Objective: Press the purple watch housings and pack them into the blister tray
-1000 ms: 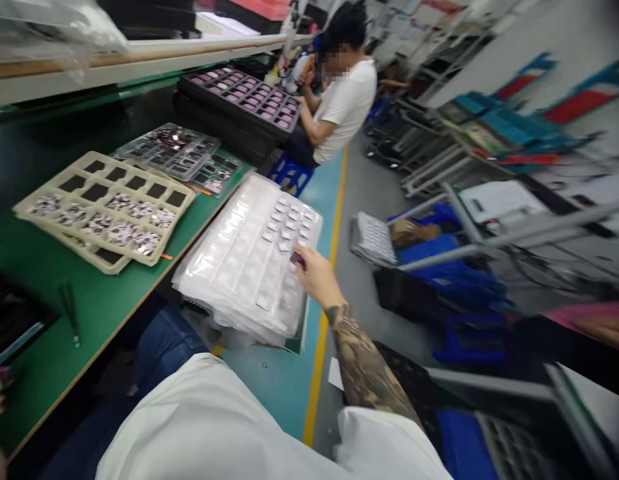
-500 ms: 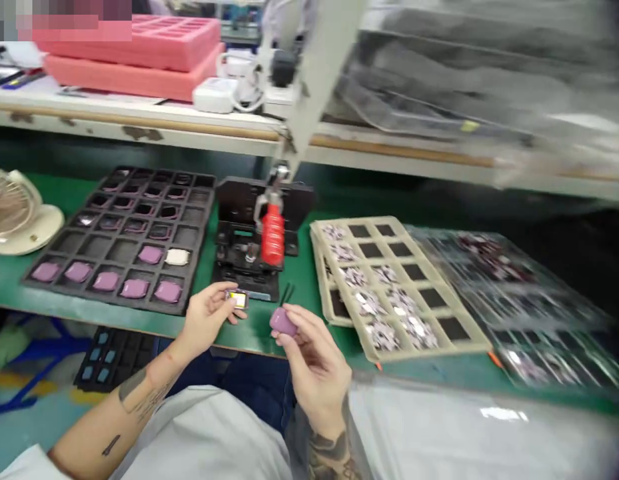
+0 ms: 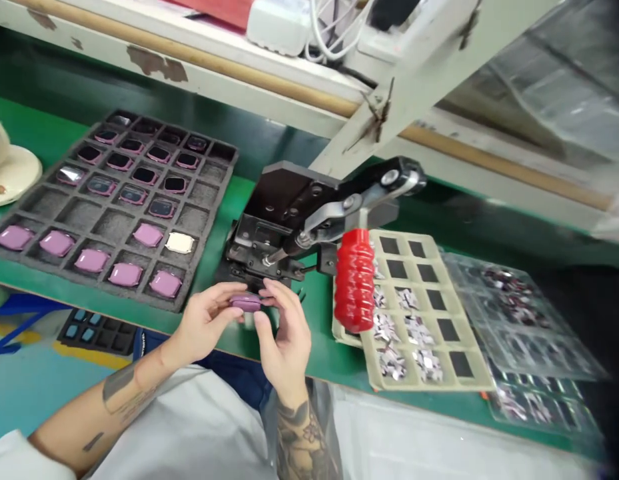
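Both hands meet in front of the black clamp fixture (image 3: 259,250) around a small purple watch case (image 3: 246,303). My left hand (image 3: 204,323) pinches its left end between thumb and fingers. At the other end, the thumb and fingers of my right hand (image 3: 286,337) close on it. A thin seam line runs along the side of the case. Two thin dark prongs (image 3: 301,294) show just behind my right hand; whether it holds them I cannot tell. The fixture's toggle clamp has a ribbed red handle (image 3: 356,280).
A dark grey tray (image 3: 189,217) on the left holds purple cases, dark-screened watch bodies and one cream piece (image 3: 180,243). Right of the fixture lies a beige tray (image 3: 389,385) of small shiny parts, then clear plastic trays (image 3: 529,320). A shelf edge (image 3: 229,77) and slanted post cross above.
The bright-screened part in my left hand and the purple piece in my right hand were apart; now my hands meet around one purple case. The view has shifted closer.
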Demonstrator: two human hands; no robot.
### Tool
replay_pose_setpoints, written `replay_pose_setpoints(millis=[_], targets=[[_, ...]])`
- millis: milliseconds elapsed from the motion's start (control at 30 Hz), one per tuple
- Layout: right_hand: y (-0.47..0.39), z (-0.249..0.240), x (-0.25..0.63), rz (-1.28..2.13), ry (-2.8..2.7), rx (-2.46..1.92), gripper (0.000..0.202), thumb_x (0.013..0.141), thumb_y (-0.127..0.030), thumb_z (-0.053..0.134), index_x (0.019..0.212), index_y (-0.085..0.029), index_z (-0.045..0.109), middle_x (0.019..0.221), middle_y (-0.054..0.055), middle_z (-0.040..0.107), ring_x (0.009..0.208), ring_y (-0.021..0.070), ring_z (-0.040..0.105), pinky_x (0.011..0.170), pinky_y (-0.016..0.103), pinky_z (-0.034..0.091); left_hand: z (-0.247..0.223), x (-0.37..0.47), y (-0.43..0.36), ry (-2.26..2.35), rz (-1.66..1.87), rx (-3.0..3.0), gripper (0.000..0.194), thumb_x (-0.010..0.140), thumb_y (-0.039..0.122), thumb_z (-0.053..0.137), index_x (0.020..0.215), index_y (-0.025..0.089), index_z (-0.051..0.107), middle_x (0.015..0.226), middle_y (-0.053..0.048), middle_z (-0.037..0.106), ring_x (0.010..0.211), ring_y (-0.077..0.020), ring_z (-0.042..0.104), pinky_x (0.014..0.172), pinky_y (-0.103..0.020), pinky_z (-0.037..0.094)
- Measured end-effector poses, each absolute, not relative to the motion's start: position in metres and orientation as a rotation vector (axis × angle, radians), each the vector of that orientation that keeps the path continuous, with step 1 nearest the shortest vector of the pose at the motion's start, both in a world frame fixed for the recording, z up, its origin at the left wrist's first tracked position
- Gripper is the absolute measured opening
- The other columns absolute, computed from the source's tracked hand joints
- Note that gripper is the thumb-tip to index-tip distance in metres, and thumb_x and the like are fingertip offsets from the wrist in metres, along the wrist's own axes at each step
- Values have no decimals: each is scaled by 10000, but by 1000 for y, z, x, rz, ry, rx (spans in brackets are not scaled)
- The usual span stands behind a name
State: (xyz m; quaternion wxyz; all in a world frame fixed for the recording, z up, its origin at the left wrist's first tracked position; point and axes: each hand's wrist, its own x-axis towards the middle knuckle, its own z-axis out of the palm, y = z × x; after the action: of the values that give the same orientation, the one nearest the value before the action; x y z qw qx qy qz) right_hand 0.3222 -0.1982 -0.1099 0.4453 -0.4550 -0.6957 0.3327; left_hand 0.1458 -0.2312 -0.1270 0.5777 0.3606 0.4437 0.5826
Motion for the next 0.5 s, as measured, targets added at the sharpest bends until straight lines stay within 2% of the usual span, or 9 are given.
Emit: replay_pose_setpoints(millis=[133,200,367,500], targets=[[-197,-104,323,928,-1700,-1159,144,1072,-257,710,1184,-263,801,1194,81,823,1143,250,791,1043,436,631,-127,142,-233,1050,1320,890,324,985,309,868,1276,170,844,1229,-130,867,1005,-229,858,931,-297,706],[-196,-101,322,981,-1683,-1144,119,1063,-252,728,1152,-267,806,1172,71,827,1126,242,791,1023,418,630,-125,141,-232,1045,1324,901,323,985,317,870,1273,173,851,1228,-125,872,993,-228,863,930,-299,709],[-193,-101,322,1023,-1645,-1125,74,1031,-272,781,1100,-262,808,1109,62,830,1060,236,794,976,396,624,-121,136,-230,1058,1271,978,249,1068,333,761,1243,186,861,1135,-93,886,789,-175,845,806,-265,704],[-196,-103,320,1006,-1655,-1108,93,1074,-286,707,1071,-251,793,1065,60,810,1016,220,779,940,377,616,-121,137,-232,1098,1242,1054,239,1063,341,765,1209,179,861,1073,-87,881,781,-183,831,789,-274,692]])
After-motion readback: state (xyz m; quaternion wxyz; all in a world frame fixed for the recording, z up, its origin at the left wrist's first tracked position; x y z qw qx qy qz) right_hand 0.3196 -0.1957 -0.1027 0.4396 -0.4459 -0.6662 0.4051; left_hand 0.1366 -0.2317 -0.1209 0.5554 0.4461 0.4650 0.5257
